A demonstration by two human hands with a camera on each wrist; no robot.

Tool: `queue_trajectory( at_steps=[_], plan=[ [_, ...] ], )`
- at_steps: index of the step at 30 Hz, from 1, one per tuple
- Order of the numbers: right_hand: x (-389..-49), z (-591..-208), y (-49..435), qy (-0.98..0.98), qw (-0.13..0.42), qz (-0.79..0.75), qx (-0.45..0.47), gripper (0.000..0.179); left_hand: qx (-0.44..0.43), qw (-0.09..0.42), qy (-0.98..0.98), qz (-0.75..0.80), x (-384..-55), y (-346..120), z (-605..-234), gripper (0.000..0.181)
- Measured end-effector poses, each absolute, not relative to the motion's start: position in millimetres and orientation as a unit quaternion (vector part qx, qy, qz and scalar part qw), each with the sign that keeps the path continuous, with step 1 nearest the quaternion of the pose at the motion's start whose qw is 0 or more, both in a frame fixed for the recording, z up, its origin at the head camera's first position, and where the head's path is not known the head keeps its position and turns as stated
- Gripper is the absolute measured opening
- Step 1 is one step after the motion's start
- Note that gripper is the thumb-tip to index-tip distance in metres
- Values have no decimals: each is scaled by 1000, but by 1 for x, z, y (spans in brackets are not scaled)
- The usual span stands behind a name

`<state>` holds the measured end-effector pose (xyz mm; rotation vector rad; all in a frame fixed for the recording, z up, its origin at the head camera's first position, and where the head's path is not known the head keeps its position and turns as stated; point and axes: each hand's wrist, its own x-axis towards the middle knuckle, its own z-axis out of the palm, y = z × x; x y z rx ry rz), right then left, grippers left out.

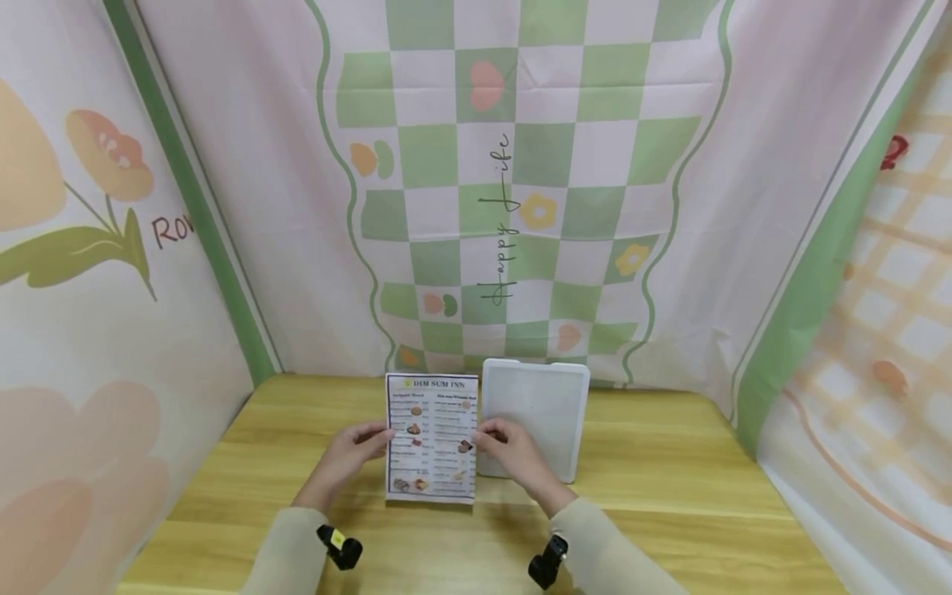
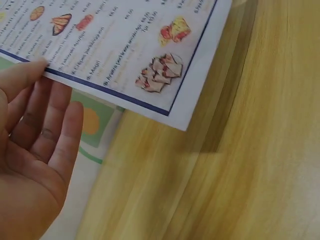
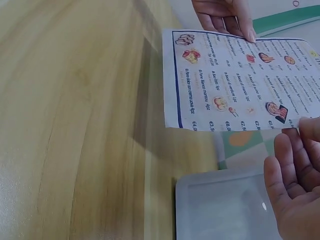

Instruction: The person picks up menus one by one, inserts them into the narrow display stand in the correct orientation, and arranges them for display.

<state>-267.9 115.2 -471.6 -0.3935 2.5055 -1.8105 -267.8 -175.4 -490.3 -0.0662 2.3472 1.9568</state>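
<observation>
Both hands hold up a printed paper menu (image 1: pixel 431 438) headed "DIM SUM INN", with food pictures and a dark blue border. At its left edge the left hand (image 1: pixel 348 456) pinches the sheet between thumb and fingers. The right hand (image 1: pixel 519 456) pinches the opposite edge, as the right wrist view also shows, with its other fingers (image 3: pixel 286 155) behind the paper. In the left wrist view the menu's lower corner (image 2: pixel 177 112) hangs above the wooden table. A white rectangular tray-like board (image 1: pixel 539 405) stands upright just behind the right hand, partly covered by it.
The wooden table (image 1: pixel 654 487) reaches back to a hanging curtain (image 1: pixel 550 157) with green and white checks. Printed fabric walls (image 1: pixel 67 355) close in the left and right sides. Each wrist carries a small black camera (image 1: pixel 549 562).
</observation>
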Motion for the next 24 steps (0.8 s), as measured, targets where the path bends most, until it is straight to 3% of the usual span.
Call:
queue_trajectory(
  at_steps=[10, 16, 24],
  plan=[
    [-269, -461, 127, 808, -12, -577, -116, 17, -9, 16, 773, 634, -273, -164, -480, 52],
    [-273, -451, 141, 814, -48, -568, -109, 19, 7, -6, 777, 629, -282, -150, -473, 48],
    [-277, -440, 162, 815, -55, -571, -86, 24, 30, -18, 774, 632, -290, -128, -458, 44]
  ],
)
